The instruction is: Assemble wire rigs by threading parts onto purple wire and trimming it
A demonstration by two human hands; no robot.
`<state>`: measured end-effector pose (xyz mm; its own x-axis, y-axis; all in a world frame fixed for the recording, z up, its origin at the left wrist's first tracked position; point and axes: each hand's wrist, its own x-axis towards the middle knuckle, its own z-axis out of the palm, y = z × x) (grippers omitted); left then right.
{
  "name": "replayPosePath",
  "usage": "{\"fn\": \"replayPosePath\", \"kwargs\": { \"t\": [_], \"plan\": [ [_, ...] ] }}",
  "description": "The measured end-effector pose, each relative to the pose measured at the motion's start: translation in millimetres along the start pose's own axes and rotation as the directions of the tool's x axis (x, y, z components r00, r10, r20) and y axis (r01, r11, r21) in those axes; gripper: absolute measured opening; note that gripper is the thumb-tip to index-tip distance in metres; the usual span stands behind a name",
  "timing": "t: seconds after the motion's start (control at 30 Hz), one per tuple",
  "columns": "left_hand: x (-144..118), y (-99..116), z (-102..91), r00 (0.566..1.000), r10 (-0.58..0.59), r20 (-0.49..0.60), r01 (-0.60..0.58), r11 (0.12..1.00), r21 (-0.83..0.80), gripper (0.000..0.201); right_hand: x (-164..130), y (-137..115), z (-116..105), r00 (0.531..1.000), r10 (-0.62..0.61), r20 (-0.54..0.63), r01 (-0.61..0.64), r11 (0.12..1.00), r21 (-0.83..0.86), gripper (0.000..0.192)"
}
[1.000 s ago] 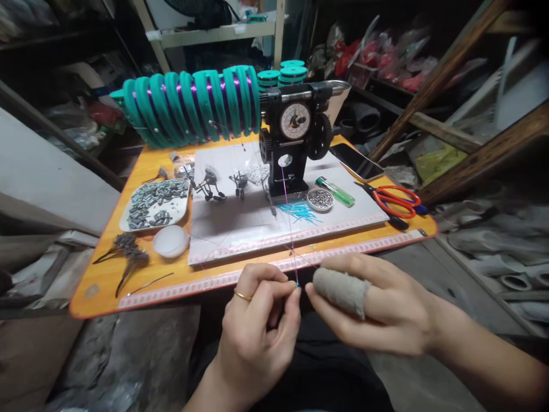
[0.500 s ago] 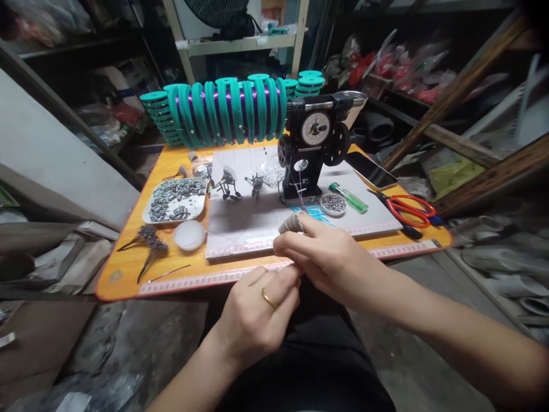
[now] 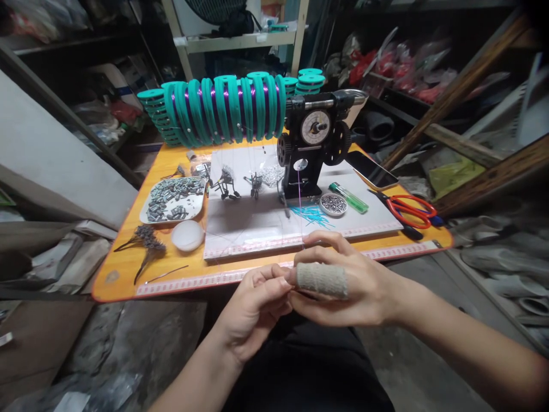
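My left hand is closed in a pinch, thumb against index finger, in front of the table edge. Its tips meet the fingertips of my right hand; the small thing pinched there is hidden. A knitted grey sleeve wraps one finger of my right hand. Thin purple wire runs down from a black geared stand with a dial to my right hand, passing by its raised index fingertip. Teal spools wound with purple wire lie in a row left of the stand.
On the orange table are a tray of small grey pieces, a white cup, a dish of metal beads, blue strips, a green lighter, a phone and red-handled scissors. A measuring tape lines the front edge.
My right hand has turned and lowered, bringing the finger sleeve to the front and raising its index finger. My left hand has rolled so its thumb faces up. More of the purple wire now shows.
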<state>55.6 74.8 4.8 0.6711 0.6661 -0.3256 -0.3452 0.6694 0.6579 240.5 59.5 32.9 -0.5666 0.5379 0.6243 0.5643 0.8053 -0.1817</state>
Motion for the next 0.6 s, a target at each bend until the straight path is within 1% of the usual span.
{"fn": "replayPosePath", "kwargs": {
  "t": [0.07, 0.13, 0.2, 0.27, 0.33, 0.37, 0.4, 0.43, 0.47, 0.5, 0.53, 0.57, 0.6],
  "plan": [
    [0, 0, -1.2, 1.0, -0.018, 0.005, 0.019, 1.0, -0.021, 0.026, 2, 0, -3, 0.999, -0.018, 0.04, 0.017, 1.0, 0.017, 0.002],
    [0, 0, -2.7, 1.0, -0.014, 0.014, 0.014, 1.0, -0.009, 0.026, 3, 0, -6, 0.997, -0.049, 0.065, 0.046, 0.998, 0.038, 0.008],
    [1, 0, -3.9, 1.0, 0.003, 0.027, -0.003, 1.0, 0.01, 0.024, 4, 0, -8, 0.996, -0.068, 0.061, 0.066, 0.997, 0.04, 0.01],
    [2, 1, -4.5, 0.999, 0.011, 0.045, -0.012, 1.0, 0.022, 0.022, 4, -1, -8, 0.998, -0.053, 0.032, 0.052, 0.998, 0.031, 0.006],
    [3, 2, -4.3, 0.997, 0.062, 0.054, -0.066, 0.995, 0.079, 0.021, 4, -4, -7, 0.999, 0.017, 0.027, -0.019, 0.997, 0.07, 0.003],
    [2, 3, -4.0, 0.991, 0.118, 0.058, -0.125, 0.982, 0.144, 0.021, 4, -5, -7, 0.996, 0.079, 0.041, -0.083, 0.989, 0.12, 0.004],
    [1, 4, -3.5, 0.979, 0.194, 0.061, -0.203, 0.95, 0.237, 0.019, 4, -7, -6, 0.986, 0.157, 0.061, -0.166, 0.969, 0.182, 0.005],
    [0, 4, -3.0, 0.956, 0.286, 0.069, -0.291, 0.891, 0.349, 0.017, 5, -9, -6, 0.968, 0.236, 0.079, -0.249, 0.938, 0.243, 0.006],
    [-1, 4, -2.3, 0.919, 0.385, 0.084, -0.378, 0.798, 0.469, 0.014, 5, -11, -6, 0.948, 0.305, 0.087, -0.317, 0.902, 0.292, 0.006],
    [-3, 3, -1.7, 0.868, 0.484, 0.11, -0.45, 0.676, 0.583, 0.011, 5, -12, -6, 0.933, 0.351, 0.079, -0.358, 0.876, 0.323, 0.005],
    [-4, 1, -1.1, 0.8, 0.58, 0.152, -0.509, 0.523, 0.684, 0.009, 5, -13, -6, 0.928, 0.369, 0.05, -0.363, 0.869, 0.337, 0.004],
    [-5, -1, -0.6, 0.714, 0.667, 0.213, -0.548, 0.344, 0.762, 0.007, 5, -12, -6, 0.933, 0.359, 0.013, -0.342, 0.878, 0.335, 0.006],
    [-5, -4, -0.5, 0.617, 0.731, 0.291, -0.565, 0.154, 0.811, 0.008, 5, -11, -6, 0.942, 0.335, -0.019, -0.312, 0.895, 0.318, 0.011]
  ]
}}
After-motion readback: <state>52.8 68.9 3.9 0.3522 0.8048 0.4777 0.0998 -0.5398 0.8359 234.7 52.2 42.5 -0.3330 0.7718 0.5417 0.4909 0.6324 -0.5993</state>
